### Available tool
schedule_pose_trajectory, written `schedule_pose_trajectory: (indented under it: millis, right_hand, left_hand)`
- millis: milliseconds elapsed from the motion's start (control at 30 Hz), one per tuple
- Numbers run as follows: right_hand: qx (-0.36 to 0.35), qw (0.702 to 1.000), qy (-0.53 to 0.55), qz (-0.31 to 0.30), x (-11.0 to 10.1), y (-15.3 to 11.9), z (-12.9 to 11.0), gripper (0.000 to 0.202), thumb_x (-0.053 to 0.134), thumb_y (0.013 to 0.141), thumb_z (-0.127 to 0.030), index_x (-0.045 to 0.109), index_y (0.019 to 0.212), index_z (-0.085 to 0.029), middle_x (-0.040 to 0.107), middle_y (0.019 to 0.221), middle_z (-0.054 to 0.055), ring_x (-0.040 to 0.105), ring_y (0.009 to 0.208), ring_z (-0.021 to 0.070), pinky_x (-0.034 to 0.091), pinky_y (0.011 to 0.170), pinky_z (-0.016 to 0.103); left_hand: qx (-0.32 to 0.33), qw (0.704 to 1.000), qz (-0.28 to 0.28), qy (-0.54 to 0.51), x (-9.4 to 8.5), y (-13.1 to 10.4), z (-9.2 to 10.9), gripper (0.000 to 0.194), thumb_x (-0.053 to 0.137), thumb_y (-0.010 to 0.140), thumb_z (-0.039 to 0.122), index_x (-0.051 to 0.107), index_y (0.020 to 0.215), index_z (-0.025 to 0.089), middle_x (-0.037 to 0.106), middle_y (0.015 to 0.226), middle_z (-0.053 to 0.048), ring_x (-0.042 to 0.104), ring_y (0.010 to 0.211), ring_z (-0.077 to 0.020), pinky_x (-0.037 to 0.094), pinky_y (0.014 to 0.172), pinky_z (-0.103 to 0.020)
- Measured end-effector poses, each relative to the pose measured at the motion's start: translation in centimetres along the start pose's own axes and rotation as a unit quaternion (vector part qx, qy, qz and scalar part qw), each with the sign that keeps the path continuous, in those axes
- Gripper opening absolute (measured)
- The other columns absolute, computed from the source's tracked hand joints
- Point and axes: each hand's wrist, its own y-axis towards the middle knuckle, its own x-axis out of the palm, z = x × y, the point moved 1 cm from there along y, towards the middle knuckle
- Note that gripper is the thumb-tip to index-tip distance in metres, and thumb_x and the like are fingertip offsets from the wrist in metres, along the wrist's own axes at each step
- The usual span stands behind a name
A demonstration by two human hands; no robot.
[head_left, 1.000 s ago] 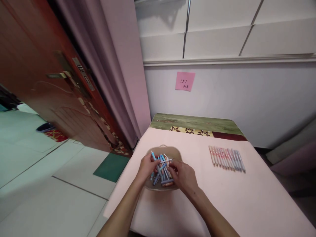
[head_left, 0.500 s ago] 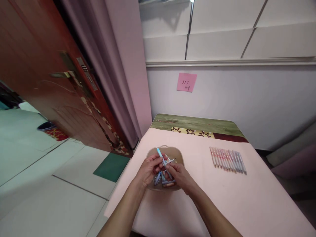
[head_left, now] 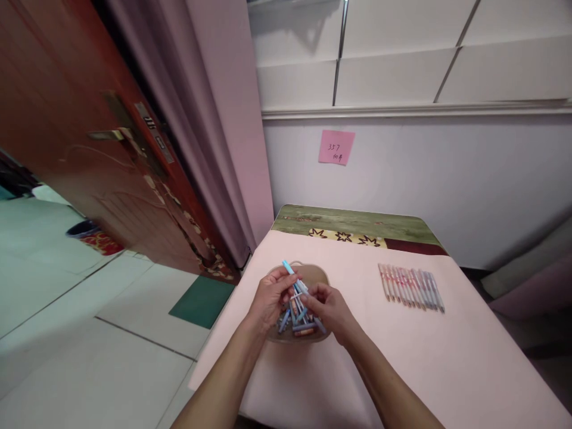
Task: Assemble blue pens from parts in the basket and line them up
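A slim pen with a light blue end (head_left: 287, 266) slants over a beige basket (head_left: 319, 276) on the table. My left hand (head_left: 270, 293) is closed on its upper part, thumb and fingers pinching it. The fingers of my right hand (head_left: 329, 307) are closed around its lower part, so that stretch is partly hidden. Beneath my hands, inside the basket, lie several loose pens and pen parts (head_left: 305, 326), mostly blue, white and grey, with one orange-brown piece. Whether the held pen is one whole piece I cannot tell.
A row of several clear pens (head_left: 411, 287) lies side by side at the right on the pink-covered table (head_left: 357, 369). A pink note (head_left: 336, 147) sticks to the wall behind. At the left stand a brown door (head_left: 89, 155) and a purple curtain (head_left: 223, 119).
The pen's upper end now shows solid light blue instead of a white tip. A white stick that crossed it has shifted, and my right hand has moved slightly right.
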Motion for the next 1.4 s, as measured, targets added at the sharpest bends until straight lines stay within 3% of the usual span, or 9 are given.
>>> schedule_pose_trajectory:
  millis: [67,200,367,600,767,900,967,1200,1400]
  right_hand:
    - [-0.006,1.000,-0.007,0.007,0.0,-0.1,-0.1,0.047,0.076,0.061,-0.054,0.055,0.082,-0.018,0.055,0.062,-0.005,0.048,0.052,0.0097,0.037,0.047,0.021]
    - [0.033,0.999,0.002,-0.039,0.2,-0.1,0.2,0.049,0.048,0.081,-0.064,0.060,0.080,-0.017,0.045,0.051,-0.007,0.034,0.040,0.0069,0.026,0.040,0.020]
    - [-0.022,0.990,-0.128,0.054,0.0,0.3,0.5,0.033,0.063,0.074,-0.049,0.058,0.070,-0.017,0.054,0.056,-0.004,0.047,0.051,0.0103,0.036,0.049,0.021]
    - [-0.041,0.892,-0.426,0.145,-0.9,-0.5,-0.7,0.012,0.063,0.076,-0.033,0.062,0.079,-0.022,0.067,0.070,-0.002,0.060,0.065,0.0145,0.037,0.060,0.022]
    - [-0.058,0.801,-0.576,0.155,-1.3,-1.5,-2.4,0.013,0.059,0.083,-0.032,0.069,0.090,-0.029,0.069,0.086,0.000,0.062,0.075,0.0153,0.034,0.061,0.023]
    - [-0.084,0.778,-0.606,0.143,-1.1,-2.1,-3.2,0.017,0.054,0.087,-0.033,0.068,0.098,-0.035,0.067,0.090,-0.002,0.061,0.071,0.0133,0.032,0.057,0.023]
    - [-0.080,0.770,-0.615,0.150,-0.9,-2.2,-3.4,0.021,0.051,0.089,-0.033,0.067,0.102,-0.034,0.067,0.094,-0.001,0.061,0.071,0.0131,0.031,0.056,0.023]
    - [-0.066,0.747,-0.641,0.165,-0.5,-2.0,-2.9,0.027,0.044,0.092,-0.035,0.061,0.113,-0.029,0.066,0.099,0.003,0.062,0.074,0.0154,0.034,0.058,0.024]
    - [-0.070,0.751,-0.643,0.133,-0.5,-1.9,-2.0,0.021,0.049,0.090,-0.038,0.064,0.096,-0.025,0.065,0.096,0.004,0.061,0.084,0.0171,0.035,0.062,0.024]
  left_hand:
    - [-0.005,1.000,0.003,-0.005,0.1,0.0,-0.1,0.032,0.081,0.060,0.024,0.066,0.086,0.012,0.069,0.075,-0.004,0.044,0.043,-0.0015,0.028,0.037,-0.014]
    - [-0.007,1.000,0.004,-0.011,0.1,0.0,-0.4,0.033,0.080,0.060,0.024,0.066,0.086,0.012,0.068,0.075,-0.004,0.044,0.044,-0.0015,0.030,0.039,-0.014]
    - [0.019,0.999,0.031,-0.018,-0.3,0.2,-0.6,0.031,0.079,0.063,0.027,0.066,0.086,0.012,0.067,0.073,-0.002,0.042,0.044,-0.0011,0.029,0.040,-0.014]
    - [0.103,0.985,0.112,0.088,-1.2,0.1,0.3,0.031,0.078,0.059,0.031,0.061,0.079,0.015,0.058,0.055,0.004,0.043,0.041,-0.0055,0.029,0.039,-0.017]
    - [0.135,0.915,0.119,0.362,-3.1,-0.6,-0.6,0.012,0.067,0.068,0.026,0.061,0.074,0.018,0.062,0.061,0.002,0.055,0.052,-0.0122,0.038,0.049,-0.022]
    - [0.078,0.776,0.103,0.617,-4.7,-0.7,-1.6,0.002,0.060,0.073,0.018,0.060,0.073,0.020,0.065,0.068,-0.001,0.062,0.067,-0.0171,0.040,0.062,-0.024]
    - [0.057,0.732,0.090,0.673,-5.0,-0.8,-1.9,0.003,0.061,0.072,0.018,0.059,0.072,0.019,0.066,0.071,-0.004,0.063,0.073,-0.0207,0.040,0.065,-0.027]
    - [0.005,0.695,0.094,0.713,-3.9,-1.0,-2.2,0.033,0.060,0.075,0.023,0.058,0.107,0.017,0.069,0.091,-0.015,0.064,0.089,-0.0299,0.042,0.074,-0.034]
    - [0.010,0.742,0.087,0.665,-3.6,2.2,-3.1,0.017,0.053,0.080,0.022,0.068,0.087,0.019,0.070,0.097,-0.012,0.060,0.101,-0.0252,0.041,0.084,-0.032]
